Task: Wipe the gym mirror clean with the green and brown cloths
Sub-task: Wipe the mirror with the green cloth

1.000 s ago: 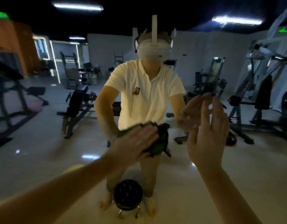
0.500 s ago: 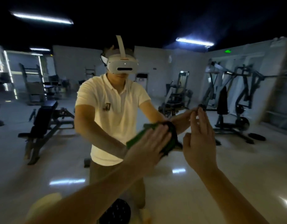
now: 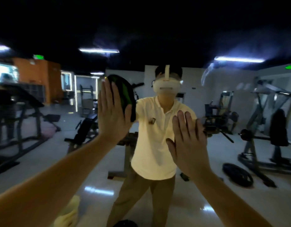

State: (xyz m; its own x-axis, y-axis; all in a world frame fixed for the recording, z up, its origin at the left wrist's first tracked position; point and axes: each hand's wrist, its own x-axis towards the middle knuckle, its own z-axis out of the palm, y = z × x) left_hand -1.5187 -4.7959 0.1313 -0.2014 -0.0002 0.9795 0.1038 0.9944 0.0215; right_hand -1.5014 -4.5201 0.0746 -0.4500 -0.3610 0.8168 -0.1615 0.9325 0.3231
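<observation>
One green cloth (image 3: 125,94) is pressed to the mirror (image 3: 239,177) by the flat left hand (image 3: 113,112); the right hand (image 3: 189,141) lies flat, fingers straight.

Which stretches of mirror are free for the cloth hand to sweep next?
Free: mirror left of the left hand and green cloth, above both hands, and right of the right hand. Crowded: the narrow strip between the two hands.

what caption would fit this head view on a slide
Left hand presses the green cloth flat against the gym mirror, right hand open lower down beside it.
</observation>
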